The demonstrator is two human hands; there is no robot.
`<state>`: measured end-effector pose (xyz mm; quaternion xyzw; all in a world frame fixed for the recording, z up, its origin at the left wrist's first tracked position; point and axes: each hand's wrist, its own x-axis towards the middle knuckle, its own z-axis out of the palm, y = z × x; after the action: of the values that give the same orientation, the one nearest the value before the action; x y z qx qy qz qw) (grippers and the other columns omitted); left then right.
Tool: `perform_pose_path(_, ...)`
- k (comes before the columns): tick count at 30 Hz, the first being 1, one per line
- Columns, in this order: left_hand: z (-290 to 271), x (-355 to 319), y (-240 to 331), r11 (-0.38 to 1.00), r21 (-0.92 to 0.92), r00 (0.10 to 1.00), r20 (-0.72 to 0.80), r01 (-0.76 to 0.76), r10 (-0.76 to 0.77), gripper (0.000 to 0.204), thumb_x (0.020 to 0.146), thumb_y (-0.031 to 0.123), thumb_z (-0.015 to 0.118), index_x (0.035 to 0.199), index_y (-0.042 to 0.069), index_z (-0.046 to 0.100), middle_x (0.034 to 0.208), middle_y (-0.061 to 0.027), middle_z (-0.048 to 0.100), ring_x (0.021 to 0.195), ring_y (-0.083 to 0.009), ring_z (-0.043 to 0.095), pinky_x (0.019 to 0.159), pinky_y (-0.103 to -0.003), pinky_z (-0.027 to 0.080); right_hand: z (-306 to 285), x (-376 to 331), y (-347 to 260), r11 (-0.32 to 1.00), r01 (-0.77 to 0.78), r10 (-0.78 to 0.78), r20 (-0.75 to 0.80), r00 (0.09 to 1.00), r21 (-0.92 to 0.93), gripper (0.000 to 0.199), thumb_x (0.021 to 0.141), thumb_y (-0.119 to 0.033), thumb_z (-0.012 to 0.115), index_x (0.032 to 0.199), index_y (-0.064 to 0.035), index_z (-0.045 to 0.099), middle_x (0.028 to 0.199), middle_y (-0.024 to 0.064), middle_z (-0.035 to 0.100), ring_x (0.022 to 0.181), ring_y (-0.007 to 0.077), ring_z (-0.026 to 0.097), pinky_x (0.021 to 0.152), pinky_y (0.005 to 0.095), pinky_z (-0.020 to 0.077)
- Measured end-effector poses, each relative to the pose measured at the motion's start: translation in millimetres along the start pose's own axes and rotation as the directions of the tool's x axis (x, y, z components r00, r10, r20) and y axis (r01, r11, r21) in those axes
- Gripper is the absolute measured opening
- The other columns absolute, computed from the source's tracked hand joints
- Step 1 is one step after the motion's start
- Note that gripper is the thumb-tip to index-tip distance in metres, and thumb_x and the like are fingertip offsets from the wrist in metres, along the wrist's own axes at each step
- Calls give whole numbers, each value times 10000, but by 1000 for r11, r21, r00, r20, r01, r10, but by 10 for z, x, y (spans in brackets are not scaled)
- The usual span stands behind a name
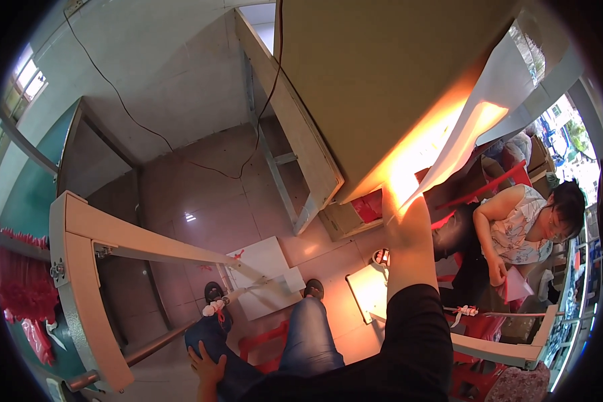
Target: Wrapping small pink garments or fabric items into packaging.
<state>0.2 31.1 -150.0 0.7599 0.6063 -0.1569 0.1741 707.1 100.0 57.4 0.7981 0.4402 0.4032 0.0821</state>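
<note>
My left hand (208, 365) rests on my left thigh, over the blue jeans (311, 342), with its fingers spread and nothing in it. My right forearm (411, 251) stretches forward into a very bright orange-white glow. The glow lies between a large tan panel (382, 74) and a white sheet-like flap (469, 134). My right hand is lost in the glare and behind the flap's lower edge, so its fingers and anything in them are hidden.
A pale metal frame (87, 268) stands at my left, with red fringed material (27, 281) beyond it. A wooden-edged table (308, 147) and a hanging cable (269, 94) are ahead. At right sits another person (516, 214) holding a pinkish sheet (516, 287). A white board (258, 281) lies near my feet.
</note>
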Motion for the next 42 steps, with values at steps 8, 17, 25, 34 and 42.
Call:
perform_pose_path(8,17,-2,-20,1000,-16,1000,-11,-12,12,1031,749,606,684,1548,180,193,1557,-284,126,1404,-528,181,1044,-668,274,-93,14,-74,996,37,-39,-23,999,-76,144,870,-166,593,871,-52,682,817,128,647,655,282,598,616,389,490)
perform_pose_path(17,28,-7,-25,1000,-8,1000,-21,-8,8,1020,747,603,686,1544,184,205,1558,-278,130,1405,-523,187,1041,-669,279,-253,-66,-232,985,64,-71,-38,997,-160,139,867,-149,590,842,-51,684,789,124,642,617,273,593,580,387,487)
perform_pose_path(25,-24,-19,2,1000,-18,1000,-6,-2,2,1016,753,597,688,1544,185,201,1563,-273,121,1410,-514,185,1050,-663,275,-220,117,-179,966,85,-97,-37,995,-243,139,864,-135,587,816,-51,687,763,120,638,584,265,588,548,386,484)
perform_pose_path(34,11,-72,-6,999,-41,1000,-15,-17,16,982,781,545,705,1545,199,195,1561,-277,124,1410,-514,180,1078,-656,256,-284,-1177,749,931,-337,359,-188,914,138,63,855,-89,601,869,-28,608,760,156,572,648,317,569,596,419,478)
perform_pose_path(42,49,-153,-82,975,-106,968,-184,-193,171,876,795,480,726,1492,124,332,1503,-301,264,1361,-509,298,1097,-578,289,-1771,-2476,-148,-303,-522,476,601,642,797,232,999,-260,602,1001,-28,601,833,-23,580,723,42,492,641,203,429)
